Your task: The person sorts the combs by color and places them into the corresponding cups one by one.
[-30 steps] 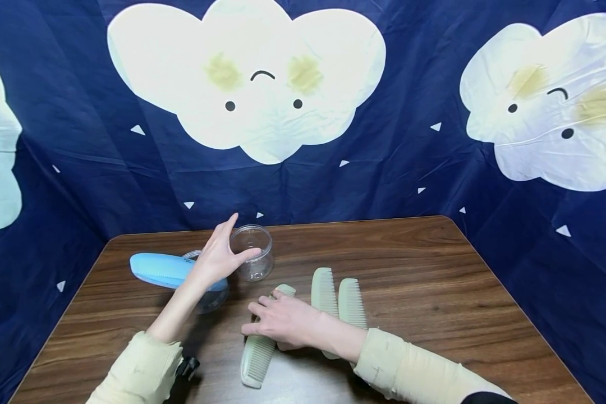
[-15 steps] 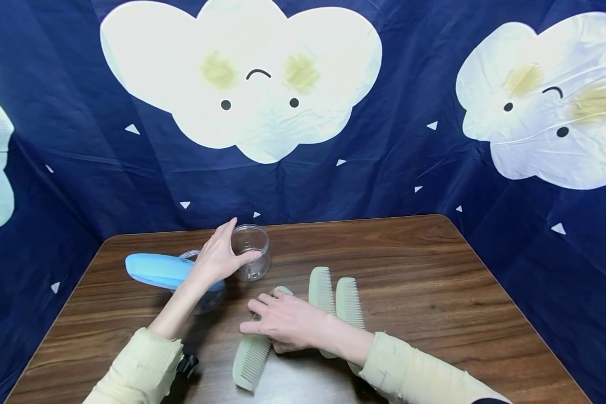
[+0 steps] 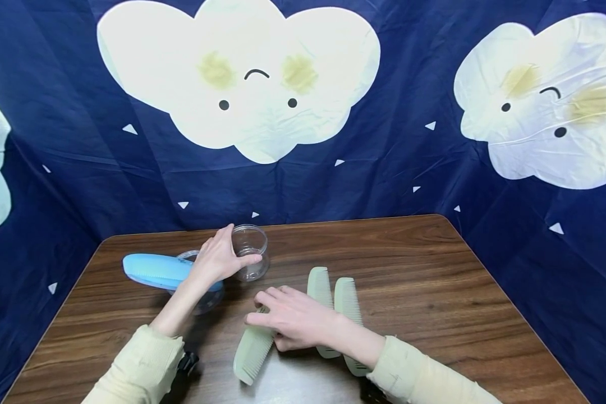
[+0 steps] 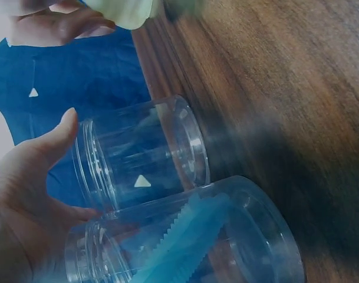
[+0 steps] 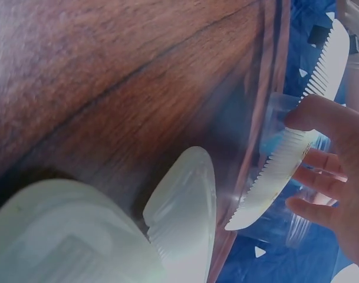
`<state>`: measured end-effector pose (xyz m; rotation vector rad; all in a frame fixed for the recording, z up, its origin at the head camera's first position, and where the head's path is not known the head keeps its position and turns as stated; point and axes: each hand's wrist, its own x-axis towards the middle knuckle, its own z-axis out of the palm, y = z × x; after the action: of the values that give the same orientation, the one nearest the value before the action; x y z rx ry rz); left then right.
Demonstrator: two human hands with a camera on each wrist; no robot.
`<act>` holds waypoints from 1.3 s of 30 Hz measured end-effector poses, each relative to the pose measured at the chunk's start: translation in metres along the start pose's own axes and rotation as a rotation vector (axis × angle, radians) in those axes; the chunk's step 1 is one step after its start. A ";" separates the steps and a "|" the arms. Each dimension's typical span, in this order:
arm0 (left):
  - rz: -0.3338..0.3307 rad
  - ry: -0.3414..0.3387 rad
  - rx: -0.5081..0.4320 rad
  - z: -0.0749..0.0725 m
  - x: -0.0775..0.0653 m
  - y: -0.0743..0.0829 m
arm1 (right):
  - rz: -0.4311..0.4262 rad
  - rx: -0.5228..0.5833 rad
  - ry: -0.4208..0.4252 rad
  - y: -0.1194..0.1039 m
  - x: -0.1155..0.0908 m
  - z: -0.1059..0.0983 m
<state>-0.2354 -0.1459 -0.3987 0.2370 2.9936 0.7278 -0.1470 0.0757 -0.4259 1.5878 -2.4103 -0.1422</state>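
In the head view my right hand (image 3: 295,317) pinches a pale green comb (image 3: 252,353) that hangs aslant over the table. The right wrist view has the thumb on one side of this comb (image 5: 273,177) and the fingers on the other. My left hand (image 3: 218,258) is at the rim of a clear plastic jar (image 3: 252,269), thumb and fingers spread and fairly straight. In the left wrist view the thumb stands beside the rim of that jar (image 4: 138,153); firm contact is unclear. A second clear jar (image 4: 256,230) beside it holds a blue comb (image 4: 191,236).
Two more pale green combs (image 3: 320,287) lie side by side to the right, partly under my right forearm. The blue comb (image 3: 156,270) sticks out leftward from its jar. The wooden table (image 3: 434,292) ends at a dark blue curtain (image 3: 303,185) with clouds.
My right hand has drawn the green comb up off the table, shifting slightly right. The fingers of my left hand have come down a little closer to the jar's rim.
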 end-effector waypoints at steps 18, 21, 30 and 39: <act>0.010 0.002 0.007 -0.001 -0.005 0.004 | 0.081 0.060 0.098 0.008 -0.011 -0.017; 0.013 0.006 0.008 0.000 -0.007 0.006 | 0.103 0.080 0.104 0.010 -0.012 -0.019; 0.012 -0.021 0.010 0.004 -0.012 0.009 | 0.157 0.135 0.151 0.012 -0.017 -0.026; 0.029 -0.027 0.012 0.006 -0.019 0.013 | 0.201 0.148 0.212 0.015 -0.022 -0.034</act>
<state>-0.2143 -0.1343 -0.3979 0.2894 2.9755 0.7039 -0.1430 0.1033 -0.3928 1.3297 -2.4387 0.2345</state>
